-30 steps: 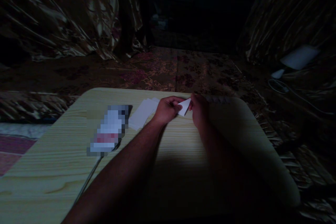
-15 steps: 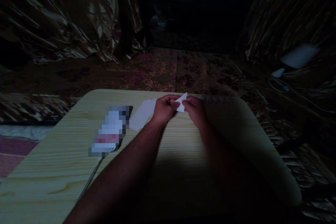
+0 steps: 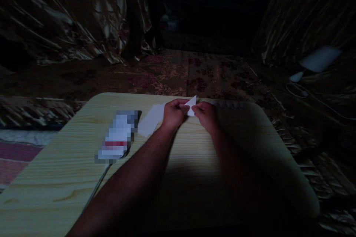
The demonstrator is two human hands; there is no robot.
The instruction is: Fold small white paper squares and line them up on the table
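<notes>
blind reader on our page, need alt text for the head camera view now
Two hands pinch a white paper triangle at a pale wooden table in dim light. To their left lie white sheets and a pixelated object.

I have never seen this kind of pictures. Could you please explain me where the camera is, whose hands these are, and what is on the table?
There is no machine here: these are one person's bare hands. The camera is worn on the head and looks forward and down, so the forearms enter from below. The left hand and right hand together hold a white paper triangle. On the pale wood-grain table, white sheets lie beside the left hand. Further left is a pixelated object with a cable. Past the right hand, small things in a row are too dark to name.
</notes>
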